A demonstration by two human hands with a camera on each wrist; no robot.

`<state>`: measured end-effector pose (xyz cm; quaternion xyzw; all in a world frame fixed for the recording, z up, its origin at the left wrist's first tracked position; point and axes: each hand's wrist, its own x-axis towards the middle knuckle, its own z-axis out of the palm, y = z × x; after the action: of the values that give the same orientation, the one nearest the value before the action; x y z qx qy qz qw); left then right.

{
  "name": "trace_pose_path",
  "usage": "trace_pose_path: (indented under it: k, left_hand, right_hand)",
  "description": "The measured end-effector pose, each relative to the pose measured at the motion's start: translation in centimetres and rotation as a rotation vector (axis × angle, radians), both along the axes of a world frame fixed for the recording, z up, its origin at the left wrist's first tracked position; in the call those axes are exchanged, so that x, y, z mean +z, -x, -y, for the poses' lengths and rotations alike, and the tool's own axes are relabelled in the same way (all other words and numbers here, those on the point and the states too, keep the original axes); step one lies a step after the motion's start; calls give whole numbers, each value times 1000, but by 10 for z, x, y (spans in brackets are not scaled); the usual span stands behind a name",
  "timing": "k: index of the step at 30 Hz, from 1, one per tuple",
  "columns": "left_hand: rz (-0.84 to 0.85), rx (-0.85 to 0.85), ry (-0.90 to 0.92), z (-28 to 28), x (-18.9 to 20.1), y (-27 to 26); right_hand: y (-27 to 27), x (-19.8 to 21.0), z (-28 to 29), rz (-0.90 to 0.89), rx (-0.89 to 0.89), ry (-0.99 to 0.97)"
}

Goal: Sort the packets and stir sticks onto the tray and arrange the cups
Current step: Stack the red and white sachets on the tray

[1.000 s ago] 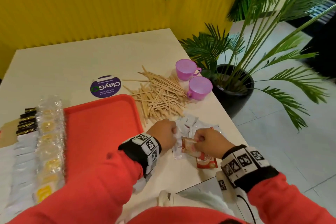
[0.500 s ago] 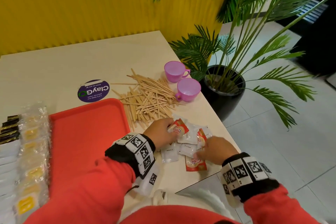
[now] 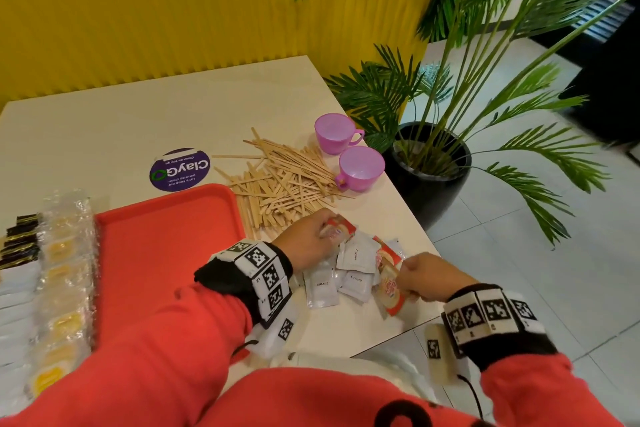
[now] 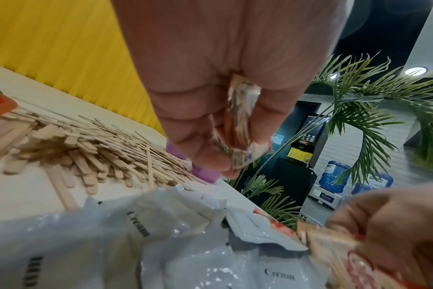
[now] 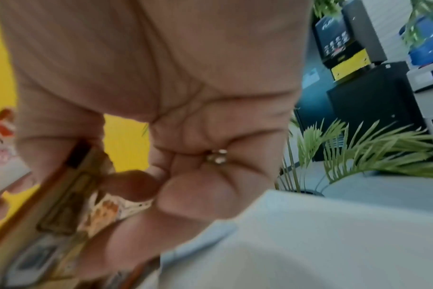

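A heap of white cream packets point(image 3: 353, 270) and red packets lies near the table's front right corner. My left hand point(image 3: 311, 241) pinches one red packet point(image 3: 341, 227) above the heap; the left wrist view shows that red packet point(image 4: 240, 125) edge-on between thumb and fingers. My right hand point(image 3: 424, 276) grips several red packets point(image 3: 391, 288) at the heap's right side, blurred in the right wrist view point(image 5: 69, 195). A pile of wooden stir sticks point(image 3: 284, 180) lies behind the heap. Two purple cups point(image 3: 334, 132) point(image 3: 360, 166) stand beyond it. The red tray point(image 3: 162, 253) is to the left.
Rows of black, clear-yellow and white packets point(image 3: 59, 274) lie left of the tray. A round purple sticker point(image 3: 180, 168) is on the table behind the tray. A potted palm point(image 3: 433, 163) stands off the table's right edge. The yellow wall runs behind.
My left hand has lifted a red packet from the heap and holds it slightly higher. My right hand has gathered red packets at the heap's right side.
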<state>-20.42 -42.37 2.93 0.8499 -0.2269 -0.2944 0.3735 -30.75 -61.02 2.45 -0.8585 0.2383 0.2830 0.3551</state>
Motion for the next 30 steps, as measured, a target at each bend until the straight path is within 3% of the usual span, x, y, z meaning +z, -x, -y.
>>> trace_pose_path:
  k: [4, 7, 14, 17, 21, 23, 27, 30]
  left_hand:
    - [-14, -6, -27, 7, 1, -1]
    - [-84, 21, 61, 13, 3, -3]
    - [-366, 14, 223, 26, 18, -6]
    - [-472, -27, 271, 27, 18, -7]
    - [-399, -15, 142, 27, 13, -11]
    - [-303, 10, 72, 26, 12, -13]
    - [-247, 175, 102, 21, 5, -19]
    - [-264, 262, 166, 18, 5, -20]
  right_hand:
    - [-8, 16, 7, 206, -20, 1]
    - [-15, 25, 11, 346, -2, 46]
    - [-36, 35, -10, 564, 113, -203]
    - [-46, 28, -21, 671, 23, -218]
    - [-53, 21, -22, 751, -195, -276]
    - [-52, 13, -15, 681, -255, -134]
    - [-40, -15, -4, 209, -80, 263]
    - [-35, -27, -8, 93, -37, 333]
